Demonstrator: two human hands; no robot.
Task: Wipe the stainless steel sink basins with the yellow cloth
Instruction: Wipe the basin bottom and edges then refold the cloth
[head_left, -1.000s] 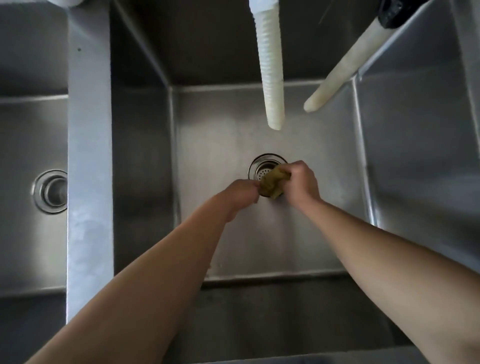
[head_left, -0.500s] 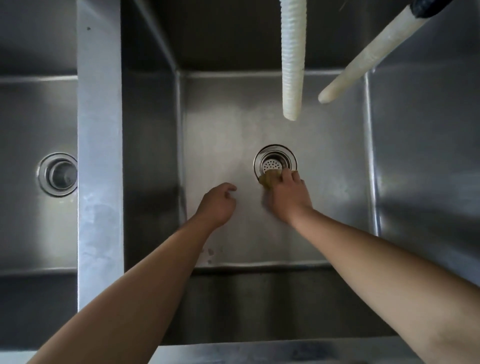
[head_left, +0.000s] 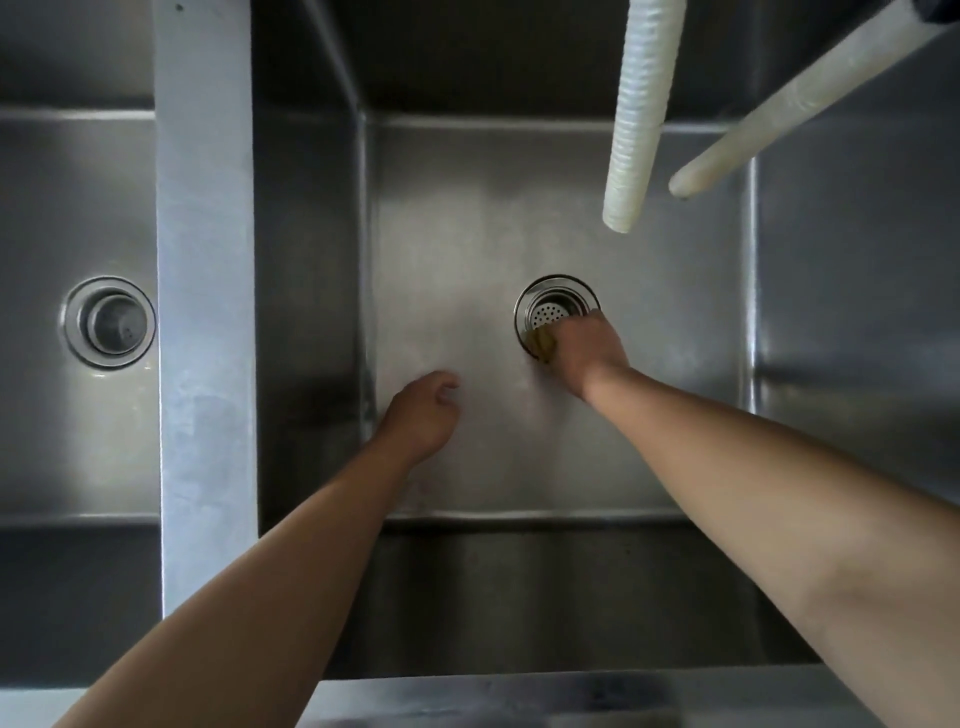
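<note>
Closest to the person is the front edge (head_left: 467, 696) of the sink, and both bare arms reach over it and down into the middle basin (head_left: 467, 234). The left hand (head_left: 421, 415) comes first. Its fingers are loose and a little apart, with nothing in them, and it hangs just above the basin floor near the left wall, likely kept out of the way so the other hand can work. A bit farther in, the right hand (head_left: 584, 351) is closed around the yellow cloth (head_left: 541, 340), bunched up small so it fits in the fist. The hand presses the cloth down on the near rim of the round drain (head_left: 556, 309), probably to rub the metal ring clean. Only a small dull yellow lump of cloth shows past the knuckles, looking scrunched and maybe wet. Beyond the drain, two white hoses, one ribbed (head_left: 636, 114) and one smooth (head_left: 769, 114), hang down over the basin. Another basin (head_left: 41, 441) lies to the left, past a steel divider (head_left: 205, 260).
</note>
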